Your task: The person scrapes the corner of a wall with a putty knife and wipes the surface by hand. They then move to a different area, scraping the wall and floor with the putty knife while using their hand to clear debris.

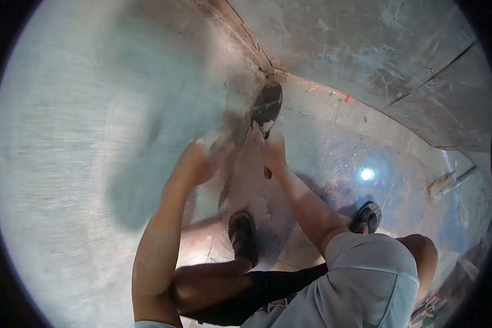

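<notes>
My left hand (202, 161) is smeared by motion over the pale, dusty surface (82, 164), and its fingers cannot be made out. To its right, my right hand (274, 153) is closed around a dark tool (268, 104). The tool's black oval head shows beyond the fingers and a short brown end sticks out below the hand. A thin brown strip or shadow runs between the two hands. The hands are apart.
Grey panels (366, 44) form a wall at the upper right, with a seam along its foot. A small red mark (348, 99), a bright light spot (367, 174) and a wooden piece (441, 183) lie right. My dark shoes (242, 227) stand below.
</notes>
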Tool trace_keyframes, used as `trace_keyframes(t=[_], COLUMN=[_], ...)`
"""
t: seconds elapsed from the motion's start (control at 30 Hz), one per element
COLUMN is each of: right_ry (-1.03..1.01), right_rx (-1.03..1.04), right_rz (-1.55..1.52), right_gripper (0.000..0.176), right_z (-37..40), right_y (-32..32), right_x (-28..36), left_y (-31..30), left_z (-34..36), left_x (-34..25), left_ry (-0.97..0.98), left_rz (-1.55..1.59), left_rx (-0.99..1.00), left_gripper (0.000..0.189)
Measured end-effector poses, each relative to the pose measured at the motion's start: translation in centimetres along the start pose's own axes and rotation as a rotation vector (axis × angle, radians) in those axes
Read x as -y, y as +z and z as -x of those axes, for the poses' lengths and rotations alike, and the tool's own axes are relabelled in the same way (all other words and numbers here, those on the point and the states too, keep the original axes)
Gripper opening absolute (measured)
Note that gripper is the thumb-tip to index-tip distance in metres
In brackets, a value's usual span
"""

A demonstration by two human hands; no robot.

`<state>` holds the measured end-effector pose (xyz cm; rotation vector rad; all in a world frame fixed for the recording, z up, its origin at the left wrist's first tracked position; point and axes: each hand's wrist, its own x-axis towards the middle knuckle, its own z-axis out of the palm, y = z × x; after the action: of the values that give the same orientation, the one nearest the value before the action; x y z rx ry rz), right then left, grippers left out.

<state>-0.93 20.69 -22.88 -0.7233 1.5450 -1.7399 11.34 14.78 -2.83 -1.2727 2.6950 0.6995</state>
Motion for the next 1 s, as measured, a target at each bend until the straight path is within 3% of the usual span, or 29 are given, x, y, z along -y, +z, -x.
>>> trace_keyframes(t=[0.03, 0.13, 0.17, 0.23, 0.27, 0.37, 0.47, 0.53, 0.57, 0.6, 0.67, 0.73, 0.77, 0.8, 0.87, 0.93, 1.0], right_ry=[-0.144, -0.083, -0.008, -0.21, -0.153, -0.017, -0.175, -0.194, -0.193, -0.268, -0.391, -0.246, -0.116, -0.111, 0.005, -0.104, -0.068], right_rx=[0.021, -0.021, -0.024, -0.089, -0.037, -0.047, -0.045, 0.04, 0.036, 0.09, 0.269, 0.324, 0.406, 0.393, 0.453, 0.364, 0.232], right_rz=[0.065, 0.304, 0.49, 0.663, 0.533, 0.697, 0.782, 0.922, 0.945, 0.963, 0.894, 1.085, 1.184, 1.182, 1.272, 1.227, 0.973], right_gripper=[0.038, 0.042, 0.041, 0.041, 0.04, 0.038, 0.037, 0.031, 0.031, 0.029, 0.033, 0.043, 0.054, 0.054, 0.061, 0.057, 0.049], right_z=[-0.3, -0.3, -0.4, -0.2, 0.0, 1.7, 2.1, 1.9, 1.5, 1.1, 0.0, 0.8, 1.7, 2.5, 3.6, 3.4, 3.0], right_y=[-0.2, -1.2, -1.8, -3.4, -4.2, -3.4, -2.4, -2.0, -2.0, -2.0, -2.8, -4.0, -5.0, -6.0, -7.6, -7.9, -7.5], right_x=[-0.6, -1.3, -1.6, -2.5, -2.1, 1.5, 3.6, 4.9, 5.4, 6.0, 7.0, 8.9, 10.2, 11.1, 12.5, 13.3, 13.7], left_y=[1.1, 4.7, 6.2, 6.6, 6.8, 8.0, 7.7, 6.1, 6.3, 7.7, 11.5, 11.8, 12.5, 13.2, 14.6, 14.0, 13.1], left_z=[-0.8, -2.4, -3.3, -4.4, -5.2, -7.6, -8.0, -7.6, -7.4, -8.2, -10.5, -11.1, -11.5, -12.0, -14.2, -14.1, -13.8], left_x=[-0.1, 0.8, 2.1, 2.4, 2.4, 1.6, -0.6, -2.6, -2.9, -2.4, -0.8, -0.5, -0.9, -1.3, -1.6, -2.8, -3.1], left_ry=[0.02, 0.042, 0.08, 0.06, 0.07, -0.042, 0.007, -0.378, -0.325, -0.318, -0.328, -0.368, -0.436, -0.508, -0.581, -0.564, -0.466], left_rz=[0.019, 0.181, 0.106, -0.053, -0.038, 0.18, 0.585, 0.61, 0.606, 0.626, 0.926, 0.959, 1.126, 1.292, 1.421, 1.417, 1.314], left_rx=[-0.006, 0.006, 0.061, 0.276, 0.273, 0.125, 0.003, 0.154, 0.065, 0.076, -0.194, -0.084, -0.09, -0.108, 0.053, 0.065, -0.091], left_gripper=[0.038, 0.05, 0.055, 0.066, 0.066, 0.087, 0.101, 0.103, 0.084, 0.084, 0.059, 0.042, 0.042, 0.042, 0.044, 0.048, 0.051])
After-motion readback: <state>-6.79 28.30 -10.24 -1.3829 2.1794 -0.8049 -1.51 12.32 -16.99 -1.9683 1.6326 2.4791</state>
